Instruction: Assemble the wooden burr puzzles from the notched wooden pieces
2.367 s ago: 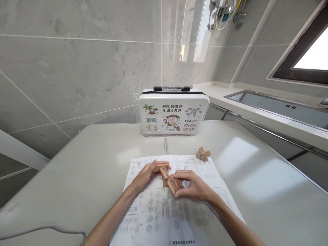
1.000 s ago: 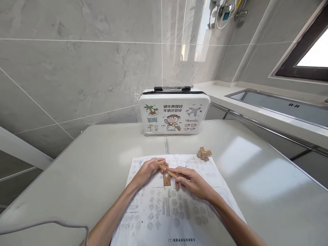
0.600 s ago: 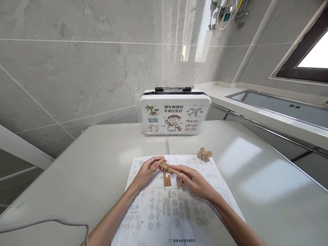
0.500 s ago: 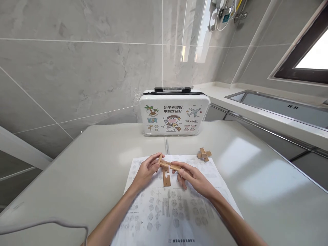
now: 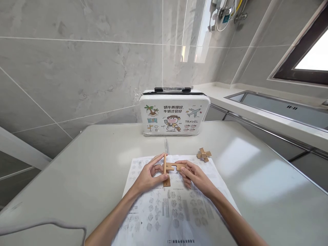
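Note:
My left hand [image 5: 152, 172] pinches a narrow wooden puzzle piece [image 5: 165, 163], held upright between thumb and fingers. Between thumb and fingers of my right hand [image 5: 191, 172] is a flat notched wooden puzzle piece [image 5: 172, 166], lying level with its left end against the upright one. Below them, another flat wooden piece [image 5: 166, 181] rests on the printed sheet [image 5: 179, 218], its upper part hidden behind my left hand and the held pieces. An assembled cross-shaped wooden puzzle [image 5: 204, 154] sits at the sheet's upper right corner.
A white case [image 5: 174, 116] with cartoon prints and a black handle stands at the back of the pale table [image 5: 102, 164], against the tiled wall. A sink [image 5: 282, 106] is set in the counter at the right. A grey cord [image 5: 46, 222] runs at lower left.
The left piece has turned upright, and the right piece has turned to show its notched flat face. The two pieces now meet. The lying piece is more covered by my left hand.

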`<state>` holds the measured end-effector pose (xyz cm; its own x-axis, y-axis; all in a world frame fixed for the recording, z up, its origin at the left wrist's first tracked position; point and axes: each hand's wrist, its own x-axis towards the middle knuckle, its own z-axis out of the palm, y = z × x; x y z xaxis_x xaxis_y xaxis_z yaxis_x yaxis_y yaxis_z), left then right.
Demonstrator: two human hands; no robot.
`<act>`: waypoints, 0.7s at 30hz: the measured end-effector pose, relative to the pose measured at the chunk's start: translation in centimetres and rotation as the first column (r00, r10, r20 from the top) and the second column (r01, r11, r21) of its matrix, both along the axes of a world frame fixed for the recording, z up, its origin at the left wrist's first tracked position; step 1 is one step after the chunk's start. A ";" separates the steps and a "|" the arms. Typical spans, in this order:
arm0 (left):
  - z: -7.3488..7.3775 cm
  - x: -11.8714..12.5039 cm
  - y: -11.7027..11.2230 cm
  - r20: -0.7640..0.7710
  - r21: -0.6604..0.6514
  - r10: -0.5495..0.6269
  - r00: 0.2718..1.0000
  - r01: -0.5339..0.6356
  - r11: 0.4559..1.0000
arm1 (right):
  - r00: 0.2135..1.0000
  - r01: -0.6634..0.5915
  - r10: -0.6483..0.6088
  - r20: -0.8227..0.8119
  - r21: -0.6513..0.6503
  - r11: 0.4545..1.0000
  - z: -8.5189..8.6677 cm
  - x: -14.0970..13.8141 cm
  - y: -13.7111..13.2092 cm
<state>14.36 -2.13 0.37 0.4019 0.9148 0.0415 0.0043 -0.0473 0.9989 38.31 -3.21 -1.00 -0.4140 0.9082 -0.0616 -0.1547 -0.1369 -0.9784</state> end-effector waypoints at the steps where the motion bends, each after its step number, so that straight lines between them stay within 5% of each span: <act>1: 0.0 0.0 0.0 0.003 -0.004 -0.016 1.000 0.016 1.000 | 1.000 -0.009 0.009 -0.005 0.002 1.000 0.0 0.0 0.0; 14: 0.5 0.8 -0.8 0.060 -0.097 -0.112 0.992 0.118 0.988 | 0.996 -0.088 0.089 -0.013 0.042 0.995 -0.8 -0.6 -0.1; 21: 0.7 0.5 -0.6 0.051 -0.063 -0.193 0.980 0.196 0.979 | 0.970 -0.240 0.236 -0.061 -0.075 0.968 -0.6 -0.1 -0.2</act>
